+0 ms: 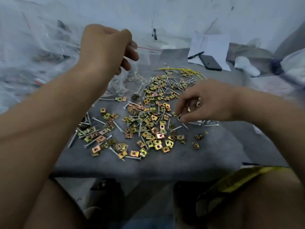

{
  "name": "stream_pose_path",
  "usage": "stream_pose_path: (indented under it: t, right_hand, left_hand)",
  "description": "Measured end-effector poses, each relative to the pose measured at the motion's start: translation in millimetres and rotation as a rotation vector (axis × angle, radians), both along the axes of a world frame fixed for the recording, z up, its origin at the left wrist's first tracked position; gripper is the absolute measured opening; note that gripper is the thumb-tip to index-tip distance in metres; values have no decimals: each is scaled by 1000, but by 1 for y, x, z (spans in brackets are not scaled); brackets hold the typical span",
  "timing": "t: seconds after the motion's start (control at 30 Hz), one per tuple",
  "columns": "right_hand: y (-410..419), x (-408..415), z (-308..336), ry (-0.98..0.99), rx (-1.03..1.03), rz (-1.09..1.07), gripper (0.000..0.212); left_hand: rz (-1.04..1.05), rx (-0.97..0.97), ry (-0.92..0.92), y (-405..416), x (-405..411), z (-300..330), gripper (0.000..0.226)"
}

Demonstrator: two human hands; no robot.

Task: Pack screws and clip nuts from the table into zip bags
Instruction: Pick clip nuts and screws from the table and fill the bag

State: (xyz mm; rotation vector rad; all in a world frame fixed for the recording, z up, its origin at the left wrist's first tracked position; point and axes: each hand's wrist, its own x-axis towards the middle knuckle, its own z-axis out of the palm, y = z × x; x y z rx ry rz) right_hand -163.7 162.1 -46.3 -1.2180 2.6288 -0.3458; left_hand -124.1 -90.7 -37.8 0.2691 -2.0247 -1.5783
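Nearby, phone [211,62] on paper [212,45], left hand [107,47] pinching zip bag [145,55], right hand [204,101] apparently pinching screws [182,123].

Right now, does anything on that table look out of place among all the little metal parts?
Mostly it is an expected loose heap of clip nuts and screws. The odd items are thin yellow wires lying at the heap's far edge, and a dark phone resting on a sheet of paper beyond them.
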Motion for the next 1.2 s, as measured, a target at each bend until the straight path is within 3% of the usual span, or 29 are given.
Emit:
stream_pose_path:
  t: [0.47,0.53,0.6,0.73,0.87,0.93,1.2]
  right_hand:
    - [-3,-8,-16,33,91,-64,31]
    - [-1,-8,-14,-88,-113,-64,28]
    - [6,-12,-6,-214,-446,-62,23]
    - [19,-21,8,-212,-932,-70,21]
    - [11,-25,11,-184,-1216,-54,19]
    - [5,-24,11,-132,-1225,-42,20]
    - [-10,-19,2,164,-882,-85,17]
  left_hand:
    - [-24,-8,-25,5,-3,-3,25]
    - [-46,-31,-23,7,-3,-4,25]
    - [-86,-94,-4,9,-1,-5,25]
    - [-182,-197,23,18,3,-4,25]
    - [-186,-265,14,24,3,-3,24]
    - [-180,-259,18,26,3,-3,23]
    - [-192,-281,29,34,6,-3,23]
